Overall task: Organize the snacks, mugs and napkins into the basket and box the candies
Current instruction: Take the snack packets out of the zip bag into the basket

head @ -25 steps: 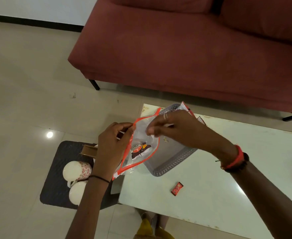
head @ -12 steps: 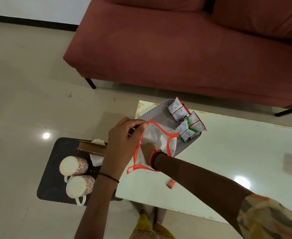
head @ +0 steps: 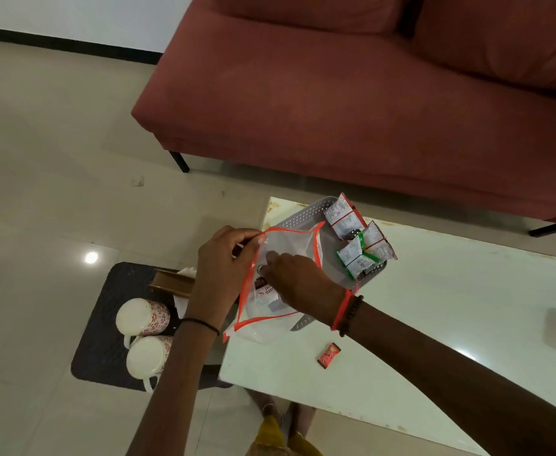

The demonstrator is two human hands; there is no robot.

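Two mugs [head: 145,337] on floor mat [head: 105,324], sofa [head: 335,93] behind table [head: 434,307]

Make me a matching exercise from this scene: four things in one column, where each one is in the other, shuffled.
Things:
1. two mugs
2. small red candy
3. snack packets
4. clear orange-edged pouch

Places:
A. in the grey basket
B. on the dark floor mat
C. held by the left hand
D. loose on the white table

Pairs: 1-B, 2-D, 3-A, 4-C
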